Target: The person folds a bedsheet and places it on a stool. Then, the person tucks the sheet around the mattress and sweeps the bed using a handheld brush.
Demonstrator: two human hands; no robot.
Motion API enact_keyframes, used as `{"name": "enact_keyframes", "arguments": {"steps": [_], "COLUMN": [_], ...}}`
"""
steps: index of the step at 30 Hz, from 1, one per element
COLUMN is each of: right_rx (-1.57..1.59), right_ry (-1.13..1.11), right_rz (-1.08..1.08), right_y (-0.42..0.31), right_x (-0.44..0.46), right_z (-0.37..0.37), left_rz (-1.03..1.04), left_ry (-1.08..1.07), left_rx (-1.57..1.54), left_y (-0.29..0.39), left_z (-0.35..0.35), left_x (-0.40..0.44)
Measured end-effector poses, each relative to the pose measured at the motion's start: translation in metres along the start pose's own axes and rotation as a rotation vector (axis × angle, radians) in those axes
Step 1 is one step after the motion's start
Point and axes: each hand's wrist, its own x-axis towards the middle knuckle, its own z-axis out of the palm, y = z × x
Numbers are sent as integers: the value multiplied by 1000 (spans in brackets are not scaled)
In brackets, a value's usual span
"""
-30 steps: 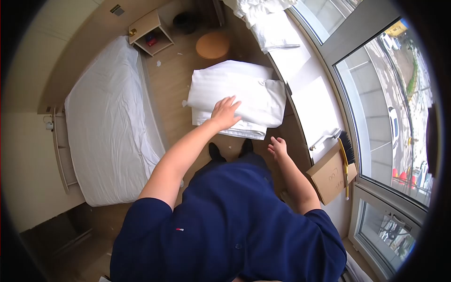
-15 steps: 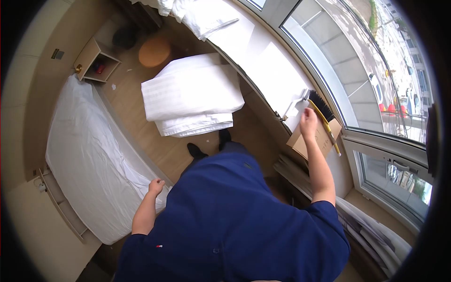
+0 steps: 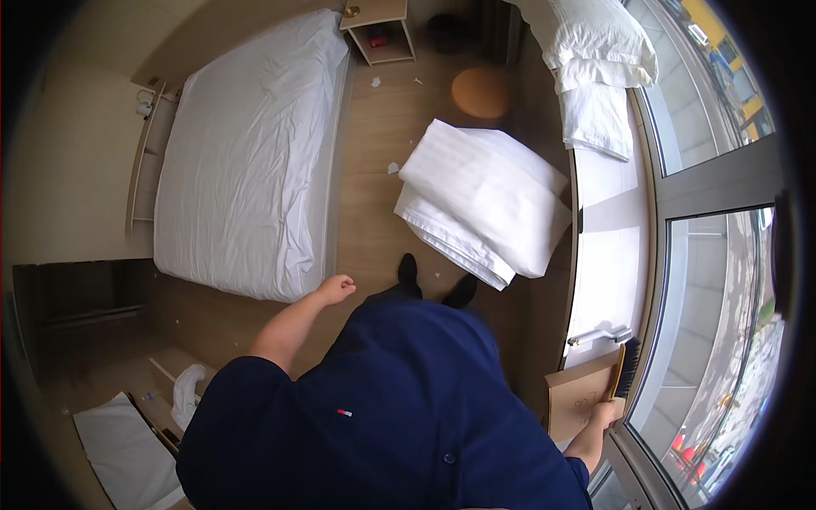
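Head view: right hand (image 3: 602,414) is gripping the brush (image 3: 628,369), long axis pointing forward; left hand (image 3: 337,290), farther off, is hanging loosely curled.

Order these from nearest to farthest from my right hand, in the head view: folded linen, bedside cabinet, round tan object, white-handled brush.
1. White-handled brush: on the ledge, ahead of your right hand.
2. Folded linen: ahead, left.
3. Round tan object: beyond the linen.
4. Bedside cabinet: farthest, beside the bed.

bed (image 3: 246,161) left, linen (image 3: 484,191) between, brush (image 3: 629,367) right
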Motion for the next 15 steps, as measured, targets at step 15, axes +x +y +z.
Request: {"name": "enact_keyframes", "arguments": {"steps": [15], "right_rx": [532], "right_ry": [437], "right_rz": [-167], "right_y": [-50], "right_x": [-93], "right_z": [-60], "left_rz": [-91], "left_ry": [-18], "left_rx": [-73], "left_y": [-75], "left_z": [27], "left_x": [-21]}}
